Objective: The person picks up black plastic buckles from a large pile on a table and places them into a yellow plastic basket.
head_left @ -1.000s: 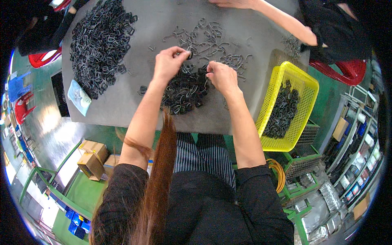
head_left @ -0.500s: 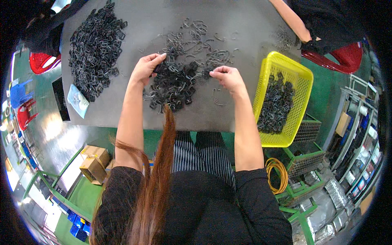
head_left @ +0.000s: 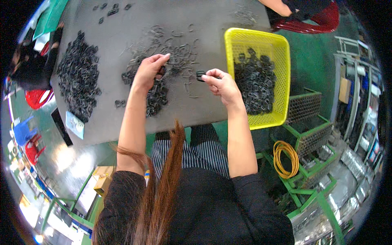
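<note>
My right hand (head_left: pixel 222 87) pinches a small black plastic buckle (head_left: pixel 200 75) between thumb and fingertips, above bare tabletop left of the yellow basket (head_left: pixel 286 81). My left hand (head_left: pixel 150 72) is closed over the middle pile, thumb and index finger together. A dark piece shows under its fingers, but its shape is mostly hidden. Below and beside that hand lies the pile of black buckles (head_left: pixel 157 100). Thin curved dark scraps (head_left: pixel 179 47) are scattered just beyond it. More black buckles (head_left: pixel 255 83) fill part of the basket.
A large heap of black buckles (head_left: pixel 78 77) covers the grey table's (head_left: pixel 122 28) left side, with a pale blue packet (head_left: pixel 75 124) at its near end. Other people sit at the far left and far right. Green metal racks and a coiled orange hose (head_left: pixel 285 159) stand right of me.
The view has shifted, so the basket appears nearer my right hand. That hand is now apart from the pile, with the buckle plainly visible. My left hand stays at the pile, which looks more spread.
</note>
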### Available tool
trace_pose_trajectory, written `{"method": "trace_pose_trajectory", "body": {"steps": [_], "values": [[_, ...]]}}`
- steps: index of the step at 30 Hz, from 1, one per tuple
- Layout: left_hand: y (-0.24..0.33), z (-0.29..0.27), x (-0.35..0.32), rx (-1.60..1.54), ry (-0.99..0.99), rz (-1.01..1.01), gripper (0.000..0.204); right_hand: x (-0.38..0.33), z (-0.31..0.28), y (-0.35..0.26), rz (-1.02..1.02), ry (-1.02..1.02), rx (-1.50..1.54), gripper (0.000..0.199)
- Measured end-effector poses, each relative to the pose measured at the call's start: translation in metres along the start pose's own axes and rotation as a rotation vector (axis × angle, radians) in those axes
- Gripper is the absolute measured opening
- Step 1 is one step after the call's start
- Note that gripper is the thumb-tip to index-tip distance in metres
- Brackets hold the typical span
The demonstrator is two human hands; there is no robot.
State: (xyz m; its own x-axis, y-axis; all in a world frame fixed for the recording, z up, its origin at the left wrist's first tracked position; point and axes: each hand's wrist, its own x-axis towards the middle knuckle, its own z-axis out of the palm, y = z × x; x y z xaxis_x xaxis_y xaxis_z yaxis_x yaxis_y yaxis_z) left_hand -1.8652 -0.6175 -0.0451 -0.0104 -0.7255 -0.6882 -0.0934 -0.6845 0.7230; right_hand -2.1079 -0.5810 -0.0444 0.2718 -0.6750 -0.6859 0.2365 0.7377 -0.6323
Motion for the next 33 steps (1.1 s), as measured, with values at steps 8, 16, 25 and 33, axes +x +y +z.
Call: {"method": "trace_pose_trajectory", "body": {"steps": [8, 16, 25, 33], "values": [[0.03, 0.221, -0.023, 0.025, -0.123, 0.515, 0.026, -0.06, -0.097, -0.036, -0.231, 0.735, -0.721, 0.024], [-0.023, 0.058, 0.014, 0.646, 0.5, 0.694, 0.025, -0.022, 0.014, -0.015, -0.919, 0.524, -1.106, 0.01], [-0.07, -0.019, 0.027, 0.881, 0.478, 0.417, 0.03, 0.093, 0.086, 0.067, -0.677, 0.365, -1.398, 0.026], [-0.053, -0.068, 0.014, -0.051, 0.238, 0.37, 0.022, 0.068, 0.05, 0.032, -0.109, -0.118, -0.098, 0.023]]}}
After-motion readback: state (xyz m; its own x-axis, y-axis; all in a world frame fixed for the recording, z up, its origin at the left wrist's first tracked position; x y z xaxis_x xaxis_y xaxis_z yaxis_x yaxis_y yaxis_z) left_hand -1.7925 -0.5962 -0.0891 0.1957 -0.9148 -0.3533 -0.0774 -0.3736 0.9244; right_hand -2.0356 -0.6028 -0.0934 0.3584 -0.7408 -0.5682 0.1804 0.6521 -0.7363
